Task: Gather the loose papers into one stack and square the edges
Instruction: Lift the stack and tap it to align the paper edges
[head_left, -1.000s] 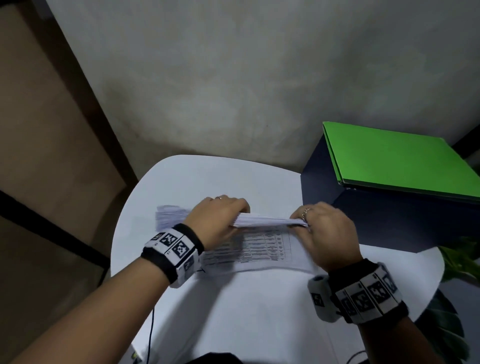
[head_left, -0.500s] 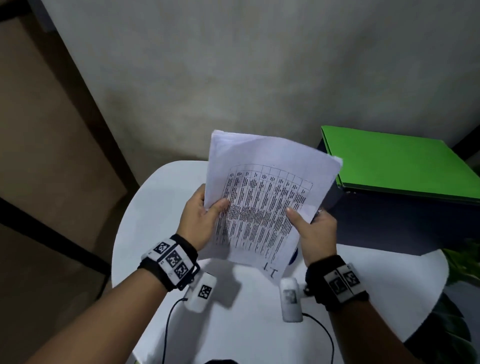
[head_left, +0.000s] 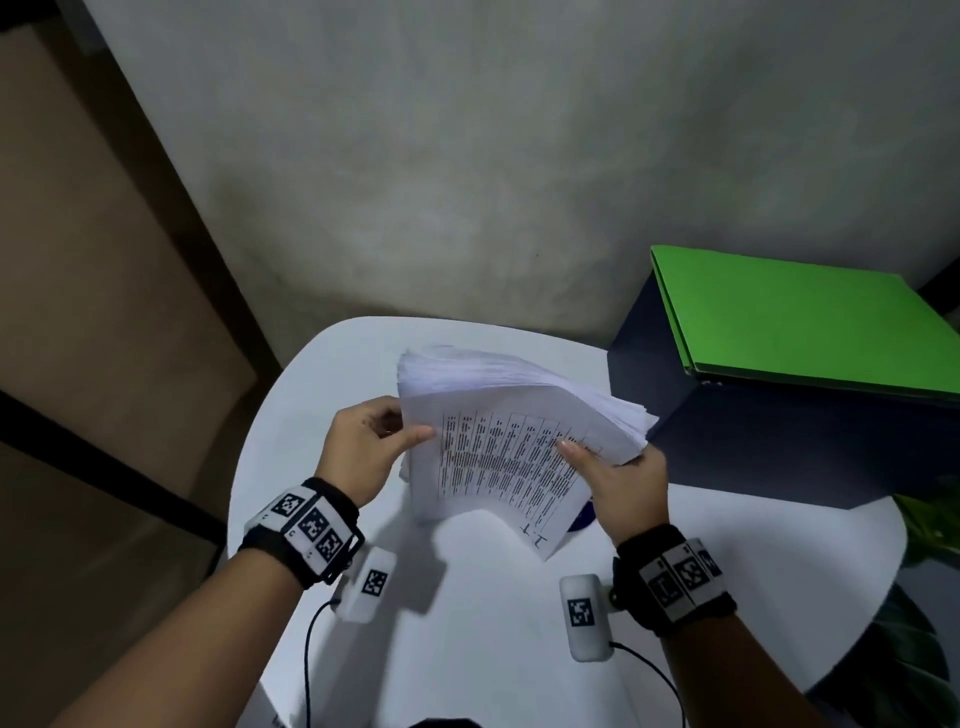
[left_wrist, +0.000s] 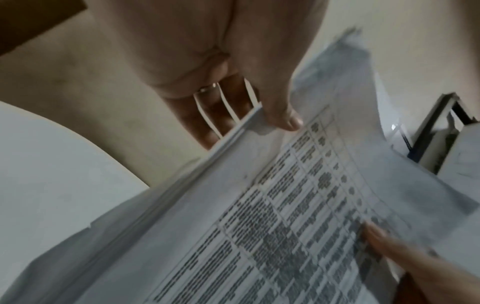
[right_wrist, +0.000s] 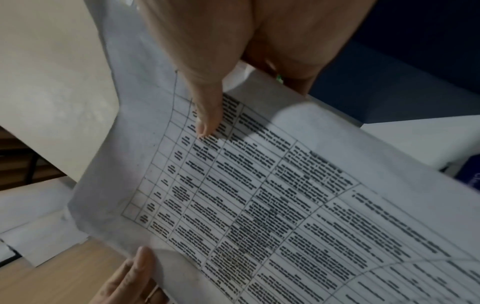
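Both hands hold one thick stack of white papers (head_left: 498, 447) above the round white table (head_left: 467, 649). The top sheet carries a printed table (right_wrist: 259, 195). My left hand (head_left: 379, 447) grips the stack's left edge, thumb on the front, fingers behind (left_wrist: 215, 111). On the right edge my right hand (head_left: 618, 478) grips the same way, its thumb pressed on the printed sheet (right_wrist: 207, 115). The stack leans away from me and bows, and its far edges fan out unevenly (head_left: 519, 374). Its lower edge hangs just above the table.
A dark blue box (head_left: 779, 441) stands at the table's right with a green folder (head_left: 800, 322) on top. A small blue thing (head_left: 584, 517) peeks out under the papers. A grey wall lies behind, a plant (head_left: 924, 597) at the right edge.
One second ago the papers lay flat on the table under both hands. They were lifted upright, and now the stack has tipped away from me and lower, fanning at its far edge.
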